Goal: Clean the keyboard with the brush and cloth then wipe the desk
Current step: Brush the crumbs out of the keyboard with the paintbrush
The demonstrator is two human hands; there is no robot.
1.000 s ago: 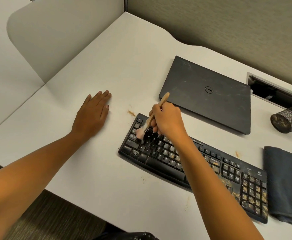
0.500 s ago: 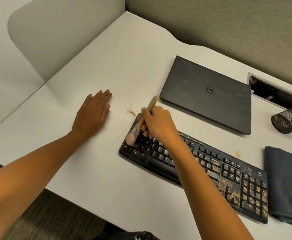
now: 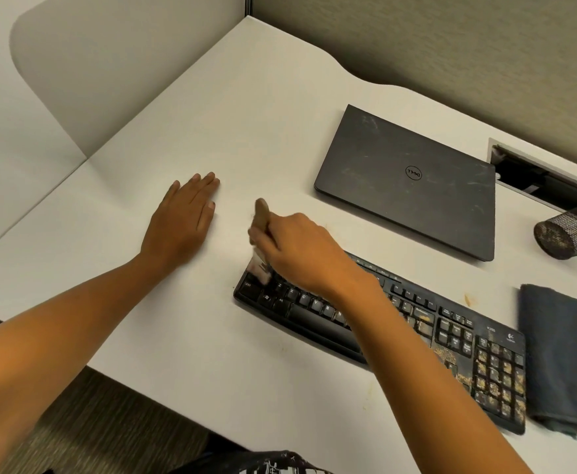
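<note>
A black keyboard point(image 3: 427, 340) lies slanted on the white desk point(image 3: 246, 114), its number pad end speckled with tan crumbs. My right hand point(image 3: 304, 254) grips a wooden-handled brush point(image 3: 261, 234), whose pale bristles touch the keys at the keyboard's left end. My left hand point(image 3: 184, 224) rests flat on the desk, fingers straight, left of the keyboard. A folded dark cloth point(image 3: 560, 360) lies just right of the keyboard.
A closed black laptop point(image 3: 413, 179) sits behind the keyboard. A tipped black mesh cup point(image 3: 567, 234) lies at the far right by a cable slot point(image 3: 540, 179). A partition wall runs behind, and the desk's front edge drops to carpet at the lower left.
My right hand has swept the brush leftward and toward the near left corner of the keyboard. The small crumb pile left of the keyboard is now hidden behind the hand. My left hand stayed put.
</note>
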